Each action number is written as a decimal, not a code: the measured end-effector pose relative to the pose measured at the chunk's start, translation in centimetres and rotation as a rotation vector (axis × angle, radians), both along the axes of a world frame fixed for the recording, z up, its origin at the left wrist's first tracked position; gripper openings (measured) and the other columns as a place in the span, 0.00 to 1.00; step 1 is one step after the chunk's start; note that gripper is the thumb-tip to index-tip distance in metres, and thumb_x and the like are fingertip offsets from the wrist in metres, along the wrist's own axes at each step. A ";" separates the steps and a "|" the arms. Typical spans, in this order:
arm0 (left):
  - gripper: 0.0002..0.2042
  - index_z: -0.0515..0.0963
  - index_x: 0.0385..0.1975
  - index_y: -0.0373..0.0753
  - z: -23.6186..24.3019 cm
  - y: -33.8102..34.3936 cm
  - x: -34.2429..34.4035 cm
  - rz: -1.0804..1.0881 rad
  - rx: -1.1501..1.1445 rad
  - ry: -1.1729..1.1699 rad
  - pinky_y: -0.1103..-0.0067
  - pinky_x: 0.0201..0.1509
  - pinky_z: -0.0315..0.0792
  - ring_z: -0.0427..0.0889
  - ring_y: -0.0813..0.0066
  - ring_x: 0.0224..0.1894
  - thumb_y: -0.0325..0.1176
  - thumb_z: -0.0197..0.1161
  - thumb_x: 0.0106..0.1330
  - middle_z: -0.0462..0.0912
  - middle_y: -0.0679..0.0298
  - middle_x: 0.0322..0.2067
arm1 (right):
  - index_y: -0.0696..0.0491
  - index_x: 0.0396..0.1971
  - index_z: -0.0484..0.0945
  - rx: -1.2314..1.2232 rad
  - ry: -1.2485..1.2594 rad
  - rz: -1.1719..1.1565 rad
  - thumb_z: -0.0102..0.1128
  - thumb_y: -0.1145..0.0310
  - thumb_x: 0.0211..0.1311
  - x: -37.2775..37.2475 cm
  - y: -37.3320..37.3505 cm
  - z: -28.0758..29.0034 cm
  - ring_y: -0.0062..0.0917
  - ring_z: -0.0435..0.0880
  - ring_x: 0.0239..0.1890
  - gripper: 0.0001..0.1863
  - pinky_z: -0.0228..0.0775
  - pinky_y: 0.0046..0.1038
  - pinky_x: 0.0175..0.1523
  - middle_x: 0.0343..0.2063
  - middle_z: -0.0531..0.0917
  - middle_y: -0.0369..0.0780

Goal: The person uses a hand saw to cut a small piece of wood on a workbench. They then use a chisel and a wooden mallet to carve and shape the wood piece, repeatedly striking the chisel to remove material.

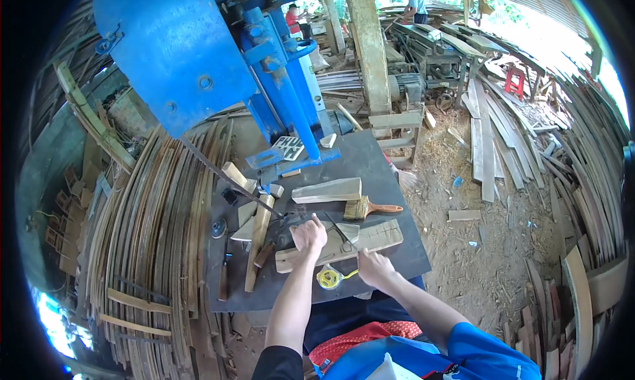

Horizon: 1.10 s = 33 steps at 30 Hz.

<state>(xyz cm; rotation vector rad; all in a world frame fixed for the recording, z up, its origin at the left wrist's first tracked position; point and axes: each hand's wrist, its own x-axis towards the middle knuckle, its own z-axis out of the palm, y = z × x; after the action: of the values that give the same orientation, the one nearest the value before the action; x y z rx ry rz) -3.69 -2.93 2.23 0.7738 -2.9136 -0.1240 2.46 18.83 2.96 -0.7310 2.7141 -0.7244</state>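
My left hand [309,235] is closed, thumb up, just beside the lower end of the band saw's blade [248,193]; whatever its fingers pinch is hidden. My right hand [376,267] is wrapped round the near end of a thin, dark metal rod, perhaps a file [340,230], which points up and left toward my left hand. Beneath both hands a pale wooden board [385,235] with dark marks lies across the black table [403,254]. A round yellow tape measure [329,277] sits at its near edge. Beyond the board rest a wide paintbrush [372,209] and a wood block [325,191].
The blue band saw [175,56] towers over the far left of the table. Wooden offcuts [258,244] and a wooden-handled tool [223,279] lie at the table's left. Long stacked boards [155,228] stand left; more planks [486,142] lie right. Another person [417,6] works far back.
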 end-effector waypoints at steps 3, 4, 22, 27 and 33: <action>0.30 0.84 0.26 0.36 -0.3 -2.4 0.5 0.013 0.005 0.021 0.62 0.56 0.67 0.86 0.56 0.35 0.47 0.34 0.75 0.86 0.51 0.28 | 0.62 0.39 0.70 0.018 -0.092 -0.005 0.49 0.72 0.60 2.7 1.0 0.8 0.50 0.85 0.31 0.11 0.79 0.47 0.35 0.27 0.83 0.55; 0.31 0.85 0.26 0.36 -0.4 -2.4 0.4 0.012 -0.010 0.026 0.62 0.56 0.67 0.86 0.56 0.35 0.47 0.34 0.76 0.86 0.51 0.28 | 0.62 0.39 0.69 0.011 -0.111 -0.008 0.49 0.71 0.60 3.1 1.2 0.7 0.50 0.85 0.31 0.10 0.79 0.47 0.35 0.26 0.83 0.54; 0.34 0.85 0.24 0.37 0.8 -0.6 0.8 0.018 -0.017 -0.041 0.65 0.58 0.66 0.86 0.57 0.37 0.48 0.30 0.76 0.86 0.48 0.29 | 0.64 0.38 0.72 -0.034 -0.009 0.022 0.49 0.74 0.59 -0.8 -2.1 -0.1 0.47 0.86 0.32 0.10 0.80 0.43 0.34 0.29 0.83 0.55; 0.34 0.85 0.23 0.35 -0.4 -3.4 0.8 0.085 0.047 -0.071 0.63 0.58 0.67 0.86 0.54 0.36 0.49 0.32 0.76 0.86 0.49 0.28 | 0.65 0.40 0.69 0.016 -0.125 0.077 0.48 0.72 0.61 2.3 -0.8 0.8 0.49 0.86 0.32 0.12 0.79 0.46 0.36 0.27 0.83 0.56; 0.35 0.85 0.23 0.35 0.6 -2.0 0.5 0.070 0.027 0.008 0.61 0.61 0.66 0.86 0.54 0.39 0.52 0.31 0.76 0.86 0.47 0.30 | 0.63 0.40 0.70 -0.031 -0.117 -0.029 0.47 0.68 0.64 0.4 -0.7 -0.4 0.52 0.85 0.36 0.13 0.78 0.49 0.40 0.31 0.84 0.57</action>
<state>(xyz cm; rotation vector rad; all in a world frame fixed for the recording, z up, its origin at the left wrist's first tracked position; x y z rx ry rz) -3.16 -4.96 2.86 0.8757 -2.8786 -0.1591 2.86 18.14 2.60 -0.6366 2.6178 -0.7915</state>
